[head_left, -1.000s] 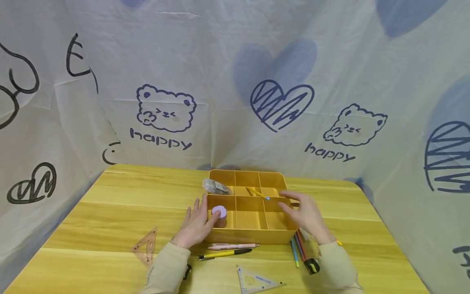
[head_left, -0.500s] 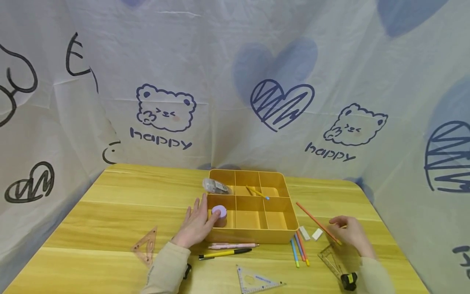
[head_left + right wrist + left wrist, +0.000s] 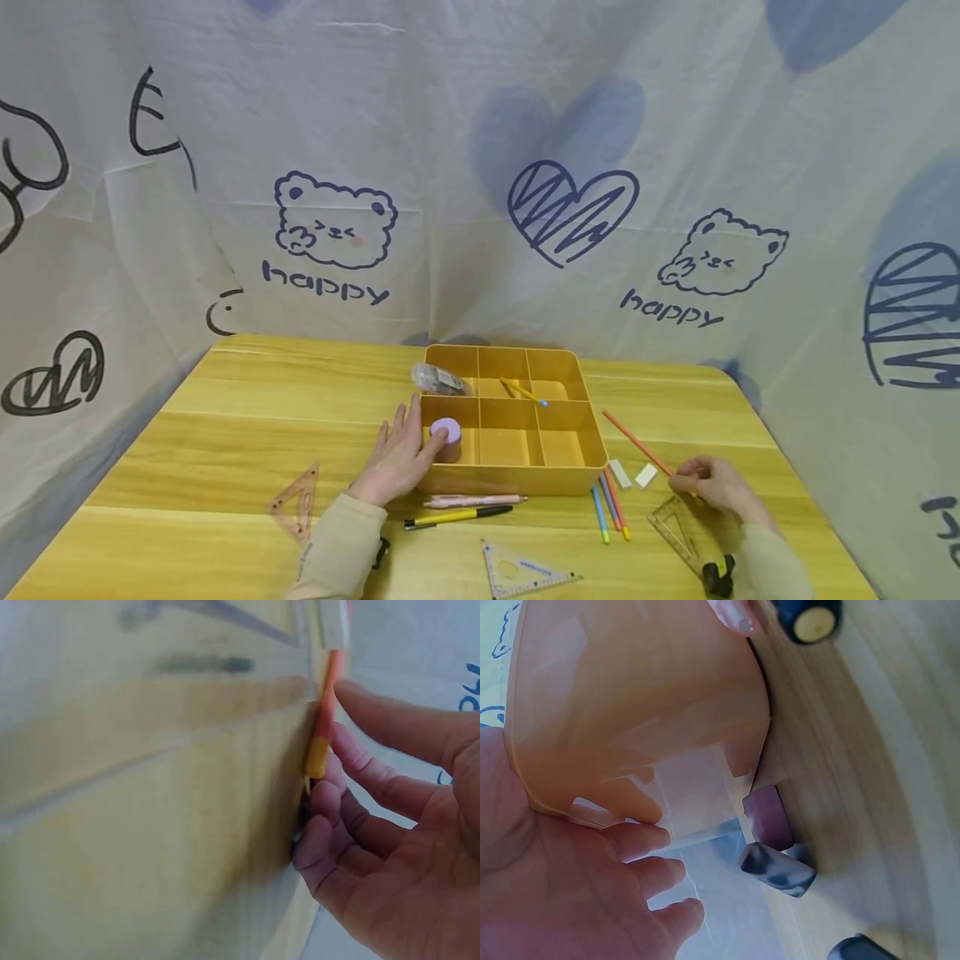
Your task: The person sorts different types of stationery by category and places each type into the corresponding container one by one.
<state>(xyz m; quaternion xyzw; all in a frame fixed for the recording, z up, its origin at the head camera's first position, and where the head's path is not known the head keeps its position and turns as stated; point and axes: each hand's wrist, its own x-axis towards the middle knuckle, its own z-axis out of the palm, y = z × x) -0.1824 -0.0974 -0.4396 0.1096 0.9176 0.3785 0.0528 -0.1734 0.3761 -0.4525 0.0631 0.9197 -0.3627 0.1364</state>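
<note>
While the left hand (image 3: 392,463) is resting straight-fingered against the yellow compartment box (image 3: 517,481), the right hand (image 3: 718,485) is bending its fingers at the orange pencil (image 3: 636,442), lying rightward; whether gripping, I cannot tell.

Left fingers (image 3: 660,876) spread; right fingers (image 3: 379,780) bent, thumb (image 3: 405,726) extended.

"What's behind the counter (image 3: 262,400)?"
"Pale, creased sheeting (image 3: 457,250), on both sides too, with a scribbled heart (image 3: 573,212) and two cloud-edged bears (image 3: 337,221) captioned 'happy'."
"And the counter itself?"
"Yellow wood grain, rounded far corners."
"The light?"
"Soft, dimmer on the sheeting."
</note>
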